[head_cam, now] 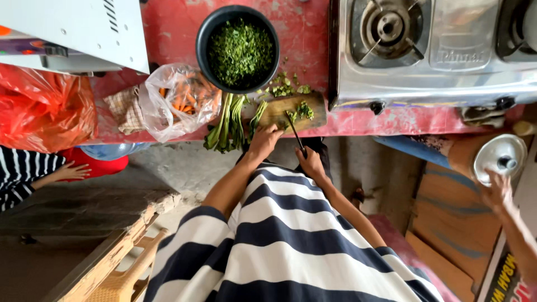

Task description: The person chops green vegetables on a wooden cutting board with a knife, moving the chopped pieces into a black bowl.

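Greens (230, 124), long-stalked and bundled, lie at the near edge of the red counter (313, 33), stalk ends overhanging it, so that their tips reach the wooden cutting board (291, 109) beside them. Steel gas stove (430, 45) occupies the counter's right end, touching the board's corner. Black bowl (238, 49) of finely chopped leaves stands just behind the board, near enough for cut pieces to be moved across. Clear bag of carrots (178, 100) sits left of the stalks. Left hand (264, 142) is curled over the stems, pinning them at the board's near edge. Right hand (311, 163) is closed around a knife (295, 133), blade pointing toward the chopped pile.
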